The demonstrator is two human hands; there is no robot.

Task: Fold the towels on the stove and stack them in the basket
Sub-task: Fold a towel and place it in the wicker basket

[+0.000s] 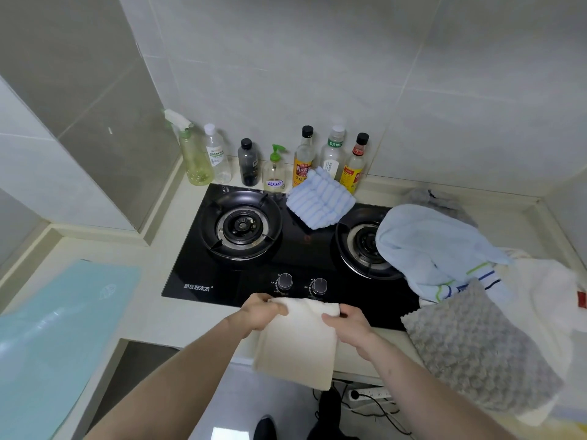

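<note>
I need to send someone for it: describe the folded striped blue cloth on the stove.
Find the black stove. Between its two burners at the back, below the bottles, lies the small blue cloth. Unlike the heaped light-blue towel to its right, it is folded square and ribbed.

I count 7 bottles (276, 160) lined along the back wall: 1 spray bottle (192, 154), 1 pump bottle (274, 169), and 5 capped ones. The stove (305, 249) has 2 burners (241, 225) and 2 knobs (301, 284). For towels I make it 6, possibly more: 1 cream towel (300, 341), 1 ribbed blue towel (320, 201), 1 pale blue striped towel (435, 252), 1 grey bobbled towel (476, 347), 1 white towel (549, 293) and 1 grey one at the back (438, 201), half hidden. I see 2 hands (262, 312), 1 teal mat (47, 338) and 1 power strip (370, 394).
</note>
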